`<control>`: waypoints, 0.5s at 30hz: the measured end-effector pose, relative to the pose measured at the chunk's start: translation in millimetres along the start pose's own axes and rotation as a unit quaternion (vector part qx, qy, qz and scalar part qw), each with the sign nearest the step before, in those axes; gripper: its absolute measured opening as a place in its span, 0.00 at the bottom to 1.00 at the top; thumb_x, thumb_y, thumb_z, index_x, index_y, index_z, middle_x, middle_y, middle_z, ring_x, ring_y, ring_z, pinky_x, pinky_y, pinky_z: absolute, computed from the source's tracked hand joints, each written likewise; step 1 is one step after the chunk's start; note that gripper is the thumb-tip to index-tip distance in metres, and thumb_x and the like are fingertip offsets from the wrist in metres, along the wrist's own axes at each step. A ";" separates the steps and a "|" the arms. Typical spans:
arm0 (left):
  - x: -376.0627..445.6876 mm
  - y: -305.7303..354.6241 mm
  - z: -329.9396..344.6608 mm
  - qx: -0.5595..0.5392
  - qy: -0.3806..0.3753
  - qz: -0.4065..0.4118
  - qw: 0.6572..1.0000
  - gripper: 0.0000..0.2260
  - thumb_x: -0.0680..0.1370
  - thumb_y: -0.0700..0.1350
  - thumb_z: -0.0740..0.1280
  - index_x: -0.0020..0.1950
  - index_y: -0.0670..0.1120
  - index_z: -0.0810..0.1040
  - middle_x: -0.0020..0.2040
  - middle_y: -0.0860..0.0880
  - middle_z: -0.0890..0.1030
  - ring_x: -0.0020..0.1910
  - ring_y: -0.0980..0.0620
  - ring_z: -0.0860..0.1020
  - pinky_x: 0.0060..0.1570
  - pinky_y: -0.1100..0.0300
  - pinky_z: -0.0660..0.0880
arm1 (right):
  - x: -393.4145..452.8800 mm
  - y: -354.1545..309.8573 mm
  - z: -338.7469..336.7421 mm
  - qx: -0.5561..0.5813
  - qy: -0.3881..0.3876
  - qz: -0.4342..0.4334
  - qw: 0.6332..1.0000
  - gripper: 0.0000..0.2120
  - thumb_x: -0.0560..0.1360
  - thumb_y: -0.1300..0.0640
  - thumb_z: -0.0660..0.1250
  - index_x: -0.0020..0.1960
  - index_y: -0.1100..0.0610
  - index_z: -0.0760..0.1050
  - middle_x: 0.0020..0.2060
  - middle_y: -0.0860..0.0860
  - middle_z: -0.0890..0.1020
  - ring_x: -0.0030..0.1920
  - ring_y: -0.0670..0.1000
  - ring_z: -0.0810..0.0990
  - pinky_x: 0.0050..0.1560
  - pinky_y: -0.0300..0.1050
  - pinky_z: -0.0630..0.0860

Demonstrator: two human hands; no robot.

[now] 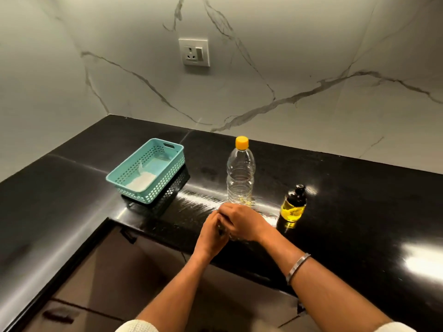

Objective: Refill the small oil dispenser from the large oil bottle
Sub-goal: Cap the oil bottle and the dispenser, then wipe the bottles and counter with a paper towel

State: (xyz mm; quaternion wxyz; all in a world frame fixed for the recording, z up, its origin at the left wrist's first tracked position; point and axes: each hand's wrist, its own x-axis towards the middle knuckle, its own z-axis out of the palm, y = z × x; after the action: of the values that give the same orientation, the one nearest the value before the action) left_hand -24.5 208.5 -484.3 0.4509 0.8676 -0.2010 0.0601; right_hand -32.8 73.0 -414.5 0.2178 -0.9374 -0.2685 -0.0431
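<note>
The large oil bottle (pixel 240 173) is clear plastic with a yellow cap. It stands upright on the black counter (pixel 347 212), capped, with only a trace of yellow oil at its base. The small oil dispenser (pixel 293 205) has a black top and yellow oil inside, and stands to the bottle's right. My left hand (pixel 211 236) and my right hand (pixel 242 224) meet just in front of the bottle, near the counter's front edge. The right hand's fingers curl over the left hand's fingers. Something small and dark shows between them, and I cannot make out what it is.
A teal plastic basket (pixel 146 170) with something white inside sits on the counter to the left of the bottle. A marble wall with a power socket (pixel 194 52) rises behind. Brown cabinet fronts (pixel 115 271) lie below the counter's inner corner.
</note>
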 end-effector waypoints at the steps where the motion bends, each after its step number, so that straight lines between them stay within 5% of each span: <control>1: -1.8 -6.8 -9.6 0.006 0.007 -0.004 1.000 0.12 0.71 0.39 0.62 0.51 0.39 0.79 0.49 0.45 0.80 0.48 0.51 0.78 0.49 0.62 0.74 | 7.8 -5.3 5.3 0.004 -0.003 -0.006 1.000 0.08 0.79 0.55 0.59 0.49 0.59 0.73 0.44 0.55 0.79 0.44 0.54 0.78 0.44 0.51 0.75; 5: 0.8 -28.7 -49.3 0.030 0.063 -0.026 0.997 0.11 0.72 0.45 0.61 0.47 0.41 0.78 0.43 0.48 0.77 0.42 0.55 0.75 0.44 0.61 0.73 | 42.0 -24.8 21.1 0.022 0.004 -0.012 1.000 0.09 0.80 0.53 0.57 0.51 0.57 0.72 0.48 0.55 0.79 0.47 0.56 0.78 0.45 0.53 0.75; 15: 53.0 -74.2 -157.4 0.083 0.169 -0.056 0.980 0.11 0.73 0.34 0.68 0.54 0.41 0.80 0.49 0.44 0.79 0.49 0.52 0.76 0.54 0.66 0.69 | 165.9 -66.0 33.8 0.042 0.025 0.013 0.999 0.09 0.80 0.56 0.58 0.55 0.60 0.72 0.55 0.58 0.79 0.54 0.59 0.78 0.50 0.52 0.71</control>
State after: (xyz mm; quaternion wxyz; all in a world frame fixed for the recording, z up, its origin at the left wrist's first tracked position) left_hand 65.8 357.9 -433.2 0.4075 0.8892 -0.0670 0.1969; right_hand 72.8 218.2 -386.7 0.2646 -0.9293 -0.2524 -0.0525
